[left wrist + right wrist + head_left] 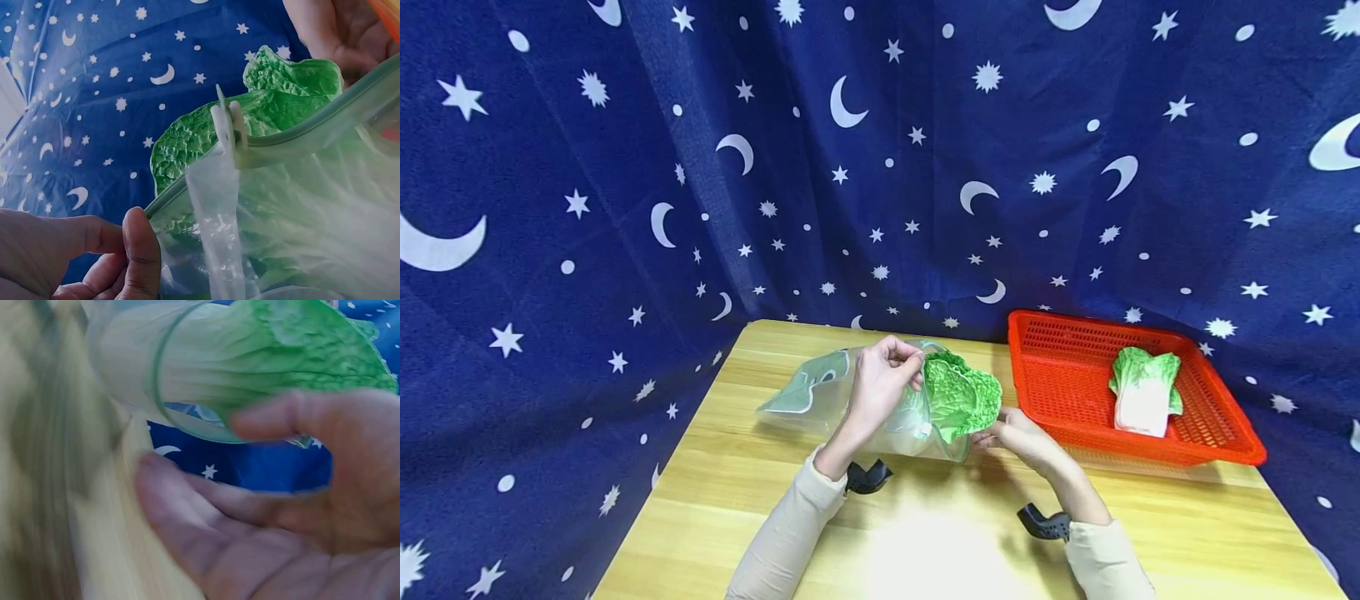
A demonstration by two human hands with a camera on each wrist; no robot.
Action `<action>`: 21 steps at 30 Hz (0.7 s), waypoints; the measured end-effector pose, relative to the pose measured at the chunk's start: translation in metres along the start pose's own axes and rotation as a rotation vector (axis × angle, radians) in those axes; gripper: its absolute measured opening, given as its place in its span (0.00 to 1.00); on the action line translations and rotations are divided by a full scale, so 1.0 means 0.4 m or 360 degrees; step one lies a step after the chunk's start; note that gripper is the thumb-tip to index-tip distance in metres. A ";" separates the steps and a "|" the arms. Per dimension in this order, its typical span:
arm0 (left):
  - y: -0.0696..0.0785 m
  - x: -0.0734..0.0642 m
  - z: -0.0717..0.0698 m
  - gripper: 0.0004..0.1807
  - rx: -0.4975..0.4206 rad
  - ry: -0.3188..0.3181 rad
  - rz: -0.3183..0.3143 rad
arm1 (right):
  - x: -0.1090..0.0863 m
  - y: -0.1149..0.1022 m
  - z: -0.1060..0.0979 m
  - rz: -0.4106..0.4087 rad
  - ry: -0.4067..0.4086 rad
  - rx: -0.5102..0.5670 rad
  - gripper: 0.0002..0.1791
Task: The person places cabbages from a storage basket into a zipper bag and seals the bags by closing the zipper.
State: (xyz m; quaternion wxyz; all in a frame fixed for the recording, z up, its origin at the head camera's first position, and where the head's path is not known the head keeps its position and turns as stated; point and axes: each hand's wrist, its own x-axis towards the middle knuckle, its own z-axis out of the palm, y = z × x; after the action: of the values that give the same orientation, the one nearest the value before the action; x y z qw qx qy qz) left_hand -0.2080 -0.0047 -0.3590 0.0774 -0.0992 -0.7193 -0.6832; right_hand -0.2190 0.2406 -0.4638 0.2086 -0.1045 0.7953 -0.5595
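A clear zip bag lies on the table with its mouth facing right. Inside it is a napa cabbage, its white stem within the bag and its green leaves sticking out of the mouth. My left hand pinches the bag's upper edge between thumb and fingers, beside the white slider on the zip. At the lower right of the mouth is my right hand, close to the leaves. Its thumb and fingers are apart in the right wrist view, with nothing between them.
A red plastic basket stands at the right, holding another napa cabbage. Behind the wooden table hangs a blue curtain with moons and stars. A black wrist mount shows at the left wrist.
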 end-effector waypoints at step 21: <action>-0.061 0.033 -0.019 0.04 -0.0006 -0.0044 0.0089 | -0.011 -0.019 -0.004 -0.0043 -0.0051 0.0161 0.16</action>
State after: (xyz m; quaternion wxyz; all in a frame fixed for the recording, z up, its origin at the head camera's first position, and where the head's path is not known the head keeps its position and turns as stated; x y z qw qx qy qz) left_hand -0.2269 -0.0130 -0.3790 0.0864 -0.1290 -0.7159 -0.6807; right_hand -0.2164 0.2408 -0.4553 0.2187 -0.1135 0.7611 -0.6000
